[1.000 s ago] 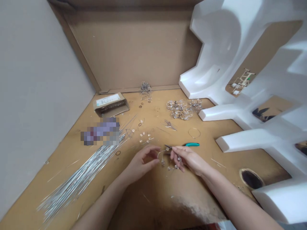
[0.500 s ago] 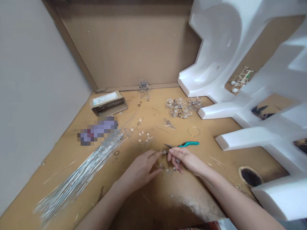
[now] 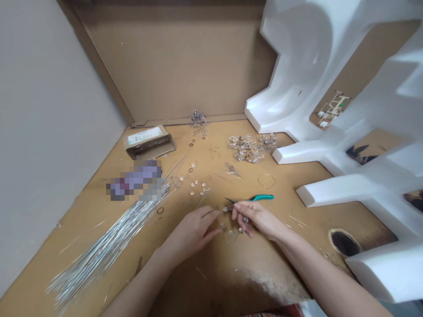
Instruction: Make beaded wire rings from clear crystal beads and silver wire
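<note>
Between my hands is a loop of thin wire strung with clear beads [image 3: 225, 209], partly covered by my fingers. My right hand [image 3: 249, 216] pinches the wire between thumb and forefinger, with a bead showing against its curled fingers. At the loop's left side, my left hand [image 3: 200, 226] has its fingers closed toward the wire by a bead; the exact contact is too small to make out. Teal-handled pliers [image 3: 263, 197] lie on the table just beyond my right hand. Several loose clear beads [image 3: 196, 182] rest ahead of my left hand.
A bundle of straight metal wires [image 3: 109, 248] lies at the left, near an open cardboard box [image 3: 150, 143]. Beaded wire pieces [image 3: 247, 149] are heaped toward the back. A white moulded structure [image 3: 317, 191] stands along the right, beside a round hole [image 3: 345, 243].
The bead between my fingertips has shifted slightly left. My left hand's fingertips have drawn back a little to the left; my right hand has barely moved.
</note>
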Tool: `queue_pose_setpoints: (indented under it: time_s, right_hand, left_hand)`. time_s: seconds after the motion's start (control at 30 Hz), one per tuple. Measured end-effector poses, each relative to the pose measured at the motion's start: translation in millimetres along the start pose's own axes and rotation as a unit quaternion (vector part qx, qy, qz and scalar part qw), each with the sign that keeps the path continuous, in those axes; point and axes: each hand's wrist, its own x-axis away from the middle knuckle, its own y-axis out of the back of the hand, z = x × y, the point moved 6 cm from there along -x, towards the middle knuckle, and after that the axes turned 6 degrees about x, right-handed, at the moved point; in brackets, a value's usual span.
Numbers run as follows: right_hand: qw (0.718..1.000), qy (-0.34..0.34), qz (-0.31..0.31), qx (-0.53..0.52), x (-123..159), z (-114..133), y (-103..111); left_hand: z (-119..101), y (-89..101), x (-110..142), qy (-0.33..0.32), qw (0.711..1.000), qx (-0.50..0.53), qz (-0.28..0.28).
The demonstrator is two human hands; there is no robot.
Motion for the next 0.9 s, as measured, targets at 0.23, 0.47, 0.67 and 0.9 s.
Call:
queue_pose_setpoints:
  time_s: [0.23, 0.47, 0.67, 0.9]
  right_hand:
    - [1.000, -0.007, -0.006, -0.007, -0.2, -0.2, 0.9]
    - [0.999, 0.013, -0.008, -0.030, -0.7, -0.3, 2.4]
    - [0.997, 0.048, -0.031, -0.061, -0.5, 3.3, 5.5]
    - [0.995, 0.067, -0.028, -0.075, -0.9, 2.0, 2.9]
  left_hand:
    - [-0.3, 1.6, 0.3, 0.006, 1.000, 0.005, -0.002]
    - [2.6, 4.5, 0.3, 0.035, 0.997, 0.073, -0.010]
    - [14.1, 0.0, 0.5, 0.113, 0.963, 0.237, -0.064]
    - [20.7, -21.1, -2.7, 0.196, 0.835, 0.512, -0.052]
